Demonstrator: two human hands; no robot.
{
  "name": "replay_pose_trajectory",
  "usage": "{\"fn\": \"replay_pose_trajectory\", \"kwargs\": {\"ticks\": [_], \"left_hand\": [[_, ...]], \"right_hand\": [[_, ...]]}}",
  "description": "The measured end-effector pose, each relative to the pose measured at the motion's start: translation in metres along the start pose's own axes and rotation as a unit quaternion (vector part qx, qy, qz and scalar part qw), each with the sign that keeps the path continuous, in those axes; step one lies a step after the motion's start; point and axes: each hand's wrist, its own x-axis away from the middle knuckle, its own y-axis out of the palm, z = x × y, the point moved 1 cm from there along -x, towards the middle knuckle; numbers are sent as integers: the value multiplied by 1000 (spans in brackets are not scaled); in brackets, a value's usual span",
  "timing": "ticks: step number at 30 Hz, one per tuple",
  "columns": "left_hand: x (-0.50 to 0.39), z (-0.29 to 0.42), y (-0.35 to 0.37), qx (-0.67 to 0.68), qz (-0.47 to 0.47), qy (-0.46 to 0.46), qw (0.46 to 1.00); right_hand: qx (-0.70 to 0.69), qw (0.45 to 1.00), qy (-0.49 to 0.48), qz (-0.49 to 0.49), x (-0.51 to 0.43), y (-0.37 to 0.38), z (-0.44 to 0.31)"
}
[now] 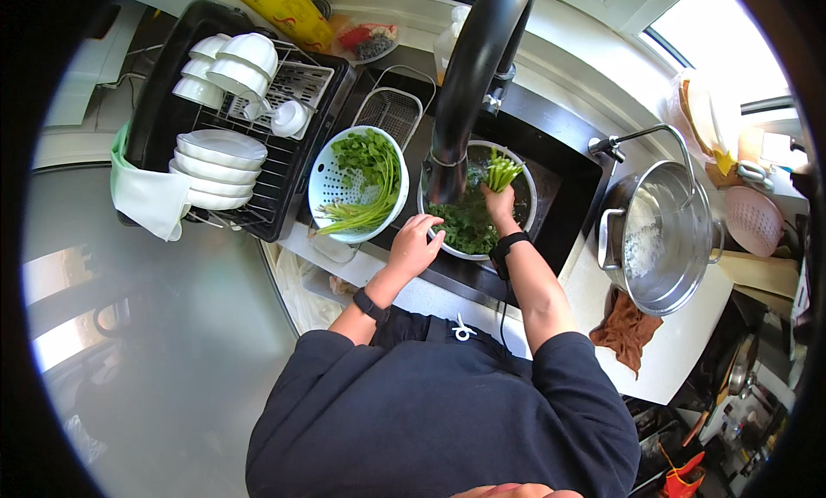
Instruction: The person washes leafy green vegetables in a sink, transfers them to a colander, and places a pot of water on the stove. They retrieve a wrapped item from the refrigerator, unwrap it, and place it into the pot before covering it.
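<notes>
My right hand (499,202) grips a bunch of leafy green stems (503,170), with the cut ends pointing up and the leaves down in a round metal basin (530,204) in the black sink. Leafy greens (474,230) fill the near part of this basin. My left hand (413,243) is at the basin's near left edge, fingers parted, holding nothing. To its left, a pale blue colander (321,191) holds more greens with long stems (381,204). The black faucet (477,65) arches over the sink and hides part of the basin.
A black dish rack (284,207) with white bowls (239,68) and stacked white dishes (219,169) stands at left. Behind the colander is a wire basket (390,114). On the right counter are a large steel pot (684,265), a brown cloth (629,333) and a pink colander (754,220).
</notes>
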Motion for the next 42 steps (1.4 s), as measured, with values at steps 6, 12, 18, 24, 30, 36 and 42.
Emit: {"fn": "replay_pose_trajectory", "kwargs": {"ticks": [6, 12, 18, 24, 30, 36, 42], "left_hand": [[-22, 34, 18, -44, -13, 100, 994], [-42, 84, 30, 6, 117, 283, 952], [-46, 93, 37, 48, 116, 315, 941], [-53, 82, 34, 47, 101, 321, 941], [-46, 99, -7, 95, 103, 325, 935], [-30, 132, -35, 128, 96, 308, 938], [-9, 169, -67, 156, 134, 289, 935]], "right_hand": [[-234, 963, -132, 2, 57, -62, -73], [-342, 916, -206, -44, 133, -136, -159], [-495, 857, -100, -107, 152, -161, -168], [-294, 926, -133, -196, 148, -175, -156], [-239, 932, -83, -260, 155, -193, -121], [-157, 939, 41, -305, 144, -167, -63], [-135, 934, 85, -319, 148, -154, -29]]}}
